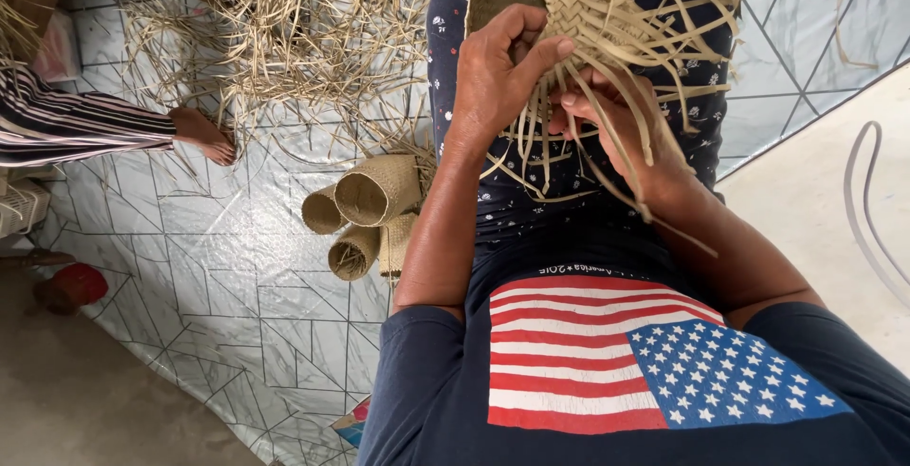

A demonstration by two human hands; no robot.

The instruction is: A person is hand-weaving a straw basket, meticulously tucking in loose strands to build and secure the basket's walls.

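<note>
Basket [545,1], half woven, rests on person's lap, loose strips [654,20] fanning from rim. Left hand [498,68] grips basket wall, thumb pressed on weave. Right hand [616,129] pinches strips beneath, fingers closed narrow. Risk: dry strip snaps under hard pull; weave loosens if thumb slips. Free ends crowd fingers, hide crossing. Finished tubes [365,210] lie on floor mat [237,314] beside knee; straw heap [284,30] beyond; another person's foot [204,134] near heap.

One half-woven basket [559,1] in work, four finished woven tubes [365,215] on the floor mat [237,295], one heap of loose straw strips [284,20], two hands [502,73]
</note>
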